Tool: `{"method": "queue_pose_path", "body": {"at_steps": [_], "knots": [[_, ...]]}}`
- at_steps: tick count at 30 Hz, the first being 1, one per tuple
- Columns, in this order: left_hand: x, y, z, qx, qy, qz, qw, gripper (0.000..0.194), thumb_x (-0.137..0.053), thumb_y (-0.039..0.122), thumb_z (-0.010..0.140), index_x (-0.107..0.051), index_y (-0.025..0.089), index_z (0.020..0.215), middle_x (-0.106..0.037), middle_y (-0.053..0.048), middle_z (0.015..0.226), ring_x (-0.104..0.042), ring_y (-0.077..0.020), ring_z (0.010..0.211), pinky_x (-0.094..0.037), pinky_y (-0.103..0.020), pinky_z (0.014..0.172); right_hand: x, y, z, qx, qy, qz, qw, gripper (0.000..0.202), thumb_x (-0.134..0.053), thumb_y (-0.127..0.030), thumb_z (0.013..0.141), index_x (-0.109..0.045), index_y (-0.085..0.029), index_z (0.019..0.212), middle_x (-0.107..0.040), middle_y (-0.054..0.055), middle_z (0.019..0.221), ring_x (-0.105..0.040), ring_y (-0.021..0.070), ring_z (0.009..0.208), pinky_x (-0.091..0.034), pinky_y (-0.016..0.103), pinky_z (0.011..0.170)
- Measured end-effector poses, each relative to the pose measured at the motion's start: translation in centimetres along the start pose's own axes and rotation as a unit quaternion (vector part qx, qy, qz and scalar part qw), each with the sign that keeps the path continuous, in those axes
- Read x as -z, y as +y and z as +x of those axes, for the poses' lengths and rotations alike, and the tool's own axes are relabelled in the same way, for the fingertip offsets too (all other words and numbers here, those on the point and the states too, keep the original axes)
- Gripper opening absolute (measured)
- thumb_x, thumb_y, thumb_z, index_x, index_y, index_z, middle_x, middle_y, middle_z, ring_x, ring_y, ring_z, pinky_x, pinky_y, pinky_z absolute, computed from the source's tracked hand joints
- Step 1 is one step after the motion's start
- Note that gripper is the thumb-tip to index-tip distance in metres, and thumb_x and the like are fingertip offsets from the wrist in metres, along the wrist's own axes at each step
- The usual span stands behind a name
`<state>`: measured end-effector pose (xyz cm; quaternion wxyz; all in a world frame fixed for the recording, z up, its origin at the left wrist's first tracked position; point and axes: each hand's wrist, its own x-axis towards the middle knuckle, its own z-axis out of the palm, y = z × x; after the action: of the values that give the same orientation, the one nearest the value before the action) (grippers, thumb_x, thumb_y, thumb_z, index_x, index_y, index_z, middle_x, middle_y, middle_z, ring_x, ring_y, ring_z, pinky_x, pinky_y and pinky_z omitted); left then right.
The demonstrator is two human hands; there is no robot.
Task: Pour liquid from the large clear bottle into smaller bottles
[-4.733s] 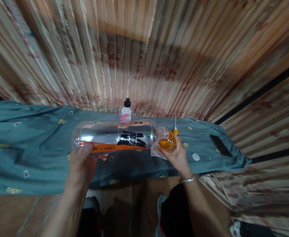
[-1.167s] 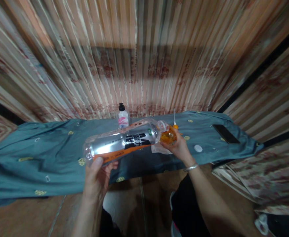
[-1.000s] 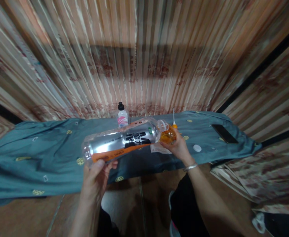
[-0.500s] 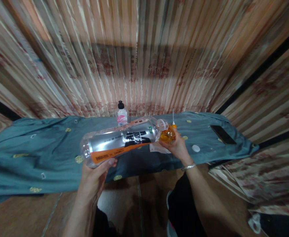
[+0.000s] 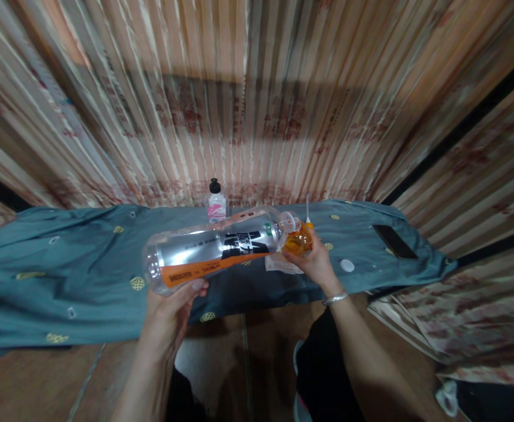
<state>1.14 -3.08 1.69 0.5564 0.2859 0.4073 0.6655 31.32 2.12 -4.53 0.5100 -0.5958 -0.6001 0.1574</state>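
- Plastic drink bottle [image 5: 215, 250] is held lying on its side above the cloth-covered desk [image 5: 94, 266], its neck pointing toward the right hand [image 5: 316, 261].
- The left hand [image 5: 169, 305] clasps the base end from below, thumb along the orange part of the label.
- The right hand curls around a rounded clear container [image 5: 299, 242] with amber content, close by the bottle's neck; whether they touch, or anything flows, I cannot tell.
- Good handling probably means lining up the openings, tilting slowly with steady wrists, and a light grip so the plastic isn't squeezed.
- Beyond, on the desk, are a round white lid [image 5: 347, 265], a black smartphone [image 5: 395, 241] and a black-capped bottle [image 5: 217, 206] before the curtain [image 5: 278, 88].
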Motion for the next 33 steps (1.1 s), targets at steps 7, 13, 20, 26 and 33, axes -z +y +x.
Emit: {"method": "queue_pose_path", "body": {"at_steps": [7, 13, 20, 26, 33], "knots": [[-1.2, 0.3, -0.1, 0.025, 0.055, -0.008, 0.998, 0.036, -0.092, 0.009, 0.031, -0.076, 0.016, 0.063, -0.071, 0.000, 0.058, -0.065, -0.0132, 0.046, -0.054, -0.017, 0.044, 0.1, -0.1, 0.0, 0.001, 0.004, 0.000, 1.000, 0.072, -0.085, -0.046, 0.065, -0.060, -0.022, 0.128, -0.075, 0.010, 0.119, -0.073, 0.0304, 0.106, -0.059, 0.046, 0.094], [-1.4, 0.4, -0.1, 0.023, 0.069, 0.000, 0.997, 0.031, -0.090, 0.014, 0.031, -0.074, 0.016, 0.057, -0.070, -0.001, 0.056, -0.064, -0.0129, 0.045, -0.054, -0.017, 0.044, 0.0, 0.0, 0.0, 0.004, 0.000, -0.008, 1.000, 0.073, -0.085, -0.046, 0.065, -0.060, -0.022, 0.129, -0.074, 0.011, 0.122, -0.073, 0.0309, 0.108, -0.058, 0.047, 0.096], [-1.0, 0.3, -0.1, 0.015, 0.064, -0.002, 0.998, 0.032, -0.093, 0.019, 0.031, -0.074, 0.017, 0.057, -0.069, -0.001, 0.054, -0.064, -0.0130, 0.045, -0.053, -0.017, 0.043, 0.1, 0.1, -0.1, 0.004, -0.006, -0.010, 1.000, 0.075, -0.085, -0.047, 0.066, -0.059, -0.021, 0.131, -0.074, 0.011, 0.122, -0.072, 0.0321, 0.110, -0.058, 0.048, 0.097], [-0.2, -0.7, 0.2, -0.025, 0.037, -0.031, 0.999, 0.036, -0.096, 0.024, 0.044, -0.079, 0.019, 0.076, -0.077, -0.002, 0.073, -0.073, -0.0185, 0.063, -0.062, -0.024, 0.056, -0.2, 0.2, -0.1, 0.017, -0.002, -0.004, 1.000, 0.073, -0.085, -0.045, 0.065, -0.059, -0.021, 0.129, -0.074, 0.011, 0.121, -0.072, 0.0317, 0.110, -0.057, 0.049, 0.098], [-0.4, -1.0, 0.1, -0.052, -0.018, -0.038, 0.998, 0.036, -0.095, 0.028, 0.056, -0.078, 0.019, 0.086, -0.079, -0.006, 0.092, -0.075, -0.0298, 0.097, -0.062, -0.041, 0.091, -0.2, 0.3, -0.1, 0.017, 0.000, -0.012, 1.000, 0.072, -0.085, -0.047, 0.065, -0.059, -0.022, 0.128, -0.074, 0.011, 0.121, -0.071, 0.0321, 0.110, -0.057, 0.049, 0.097]]}}
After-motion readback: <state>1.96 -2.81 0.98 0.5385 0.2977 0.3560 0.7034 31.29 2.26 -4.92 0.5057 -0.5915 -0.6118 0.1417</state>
